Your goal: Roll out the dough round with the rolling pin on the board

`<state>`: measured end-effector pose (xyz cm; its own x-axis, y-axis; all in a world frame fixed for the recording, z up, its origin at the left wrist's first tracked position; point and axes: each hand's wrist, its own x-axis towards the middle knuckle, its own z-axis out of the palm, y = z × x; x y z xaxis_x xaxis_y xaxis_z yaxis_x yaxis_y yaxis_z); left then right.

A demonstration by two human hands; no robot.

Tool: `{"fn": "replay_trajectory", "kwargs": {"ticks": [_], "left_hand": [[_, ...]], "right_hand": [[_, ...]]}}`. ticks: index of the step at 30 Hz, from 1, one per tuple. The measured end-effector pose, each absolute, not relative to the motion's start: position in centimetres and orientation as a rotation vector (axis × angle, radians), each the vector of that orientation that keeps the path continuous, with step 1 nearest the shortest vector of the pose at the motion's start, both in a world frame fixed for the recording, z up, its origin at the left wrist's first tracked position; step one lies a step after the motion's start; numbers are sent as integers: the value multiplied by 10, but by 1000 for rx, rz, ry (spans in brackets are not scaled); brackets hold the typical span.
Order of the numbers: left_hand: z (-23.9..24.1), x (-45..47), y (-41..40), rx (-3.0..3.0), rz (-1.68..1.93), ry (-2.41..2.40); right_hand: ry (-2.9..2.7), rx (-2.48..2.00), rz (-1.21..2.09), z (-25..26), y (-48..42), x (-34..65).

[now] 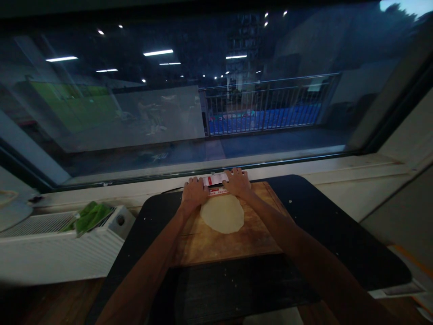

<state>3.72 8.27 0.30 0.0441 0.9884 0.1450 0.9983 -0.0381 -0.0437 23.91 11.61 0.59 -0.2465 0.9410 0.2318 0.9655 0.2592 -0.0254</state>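
Observation:
A flat round of pale dough (222, 214) lies on a wooden board (216, 243) set on a black table (324, 225). At the far edge of the dough sits a cylinder with a red and white label (215, 181), lying crosswise. My left hand (193, 191) presses on its left end and my right hand (237, 181) on its right end. Both hands lie palm down over it with fingers stretched forward. Both arms reach straight out over the board.
A white radiator (50, 246) stands to the left with a green plastic bag (88, 216) on top. A large window (203, 90) and its sill (338, 169) run behind the table. Small white crumbs dot the black tabletop.

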Motion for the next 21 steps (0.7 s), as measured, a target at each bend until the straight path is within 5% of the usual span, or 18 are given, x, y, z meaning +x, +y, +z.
{"fn": "replay_trajectory", "kwargs": {"ticks": [21], "left_hand": [[2, 31, 88, -2155, -244, -2392]], "right_hand": [[-2249, -1851, -216, 4, 61, 235]]}}
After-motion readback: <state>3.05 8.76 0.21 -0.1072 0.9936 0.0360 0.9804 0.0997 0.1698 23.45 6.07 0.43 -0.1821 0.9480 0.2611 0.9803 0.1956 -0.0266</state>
